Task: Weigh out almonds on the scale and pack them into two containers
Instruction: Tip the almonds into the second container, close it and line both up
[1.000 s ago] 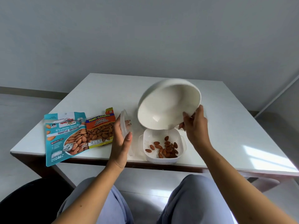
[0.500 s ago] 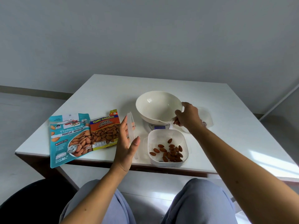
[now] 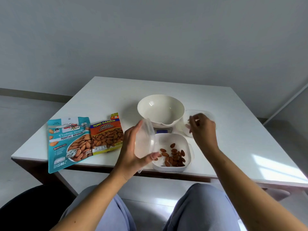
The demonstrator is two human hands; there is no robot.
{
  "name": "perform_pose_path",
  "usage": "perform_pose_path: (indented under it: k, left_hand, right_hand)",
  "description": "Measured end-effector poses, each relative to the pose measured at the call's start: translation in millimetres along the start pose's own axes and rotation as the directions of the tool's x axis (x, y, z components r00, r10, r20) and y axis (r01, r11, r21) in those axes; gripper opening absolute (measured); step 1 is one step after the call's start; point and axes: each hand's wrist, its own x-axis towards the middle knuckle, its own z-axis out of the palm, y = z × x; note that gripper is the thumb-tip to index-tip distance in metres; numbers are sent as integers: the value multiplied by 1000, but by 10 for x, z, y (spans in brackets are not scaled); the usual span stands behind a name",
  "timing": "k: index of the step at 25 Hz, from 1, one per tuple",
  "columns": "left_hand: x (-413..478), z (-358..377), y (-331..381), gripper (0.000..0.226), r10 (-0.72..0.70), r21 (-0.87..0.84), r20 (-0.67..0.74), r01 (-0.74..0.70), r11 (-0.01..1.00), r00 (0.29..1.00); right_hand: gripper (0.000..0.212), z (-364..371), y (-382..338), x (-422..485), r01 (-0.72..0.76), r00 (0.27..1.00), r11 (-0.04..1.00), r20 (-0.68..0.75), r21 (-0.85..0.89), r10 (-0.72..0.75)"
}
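A white square container (image 3: pixel 173 140) near the table's front edge holds several brown almonds (image 3: pixel 174 155). My left hand (image 3: pixel 131 147) grips its clear lid (image 3: pixel 145 139), tilted over the container's left rim. Behind it, an empty cream bowl (image 3: pixel 160 109) rests on the scale (image 3: pixel 162 130), whose display peeks out below. My right hand (image 3: pixel 201 129) hovers to the right of the bowl with fingers apart, over a second clear container (image 3: pixel 206 114) that it partly hides.
Two almond bags lie at the left: a teal roasted almonds bag (image 3: pixel 66 142) overhanging the front edge and an orange salted almonds bag (image 3: pixel 107 135). The white table (image 3: pixel 233 130) has bare surface behind and to the right. My knees sit below the front edge.
My right hand set the bowl upright on the scale, let go and moved right toward the clear container. My left hand tilted the lid over the almond container.
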Motion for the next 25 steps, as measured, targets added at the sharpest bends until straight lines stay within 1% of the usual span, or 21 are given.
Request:
perform_pose_path:
  k: [2,4,6,8,11,15,19,22,25]
  left_hand:
    - [2,-3,116,113,60,231,146,-93,968,987]
    - [30,32,249,116,27,426,304,-161,890,952]
    - [84,101,337,118,-27,553,388,-210,807,921]
    - [158,177,370,118,-53,629,417,-246,738,908]
    - [276,273,374,117,-94,692,448,-278,666,889]
    - [340,385,421,116,-148,717,492,-303,628,858]
    - [338,436,474,115,-197,723,507,-289,628,839]
    - [310,470,465,114,-197,731,483,-270,627,853]
    - [269,525,485,115,-205,722,467,-237,650,860]
  right_hand:
    - [21,-51,213,-192,14,1000,1000,2,7,-14]
    - [22,-82,347,-382,-74,995,997,61,13,73]
    - [27,-88,415,-533,-144,984,990,111,2,142]
    - [35,-93,446,-615,-158,978,987,141,31,153]
    - [38,-94,449,-648,-191,966,979,191,75,174]
    - [37,-68,457,-659,-185,958,980,237,71,164]
    - [39,-59,480,-651,-160,961,985,239,58,141]
    - [40,-42,498,-652,-166,961,985,235,54,150]
    - [39,-69,504,-662,-203,953,974,249,98,174]
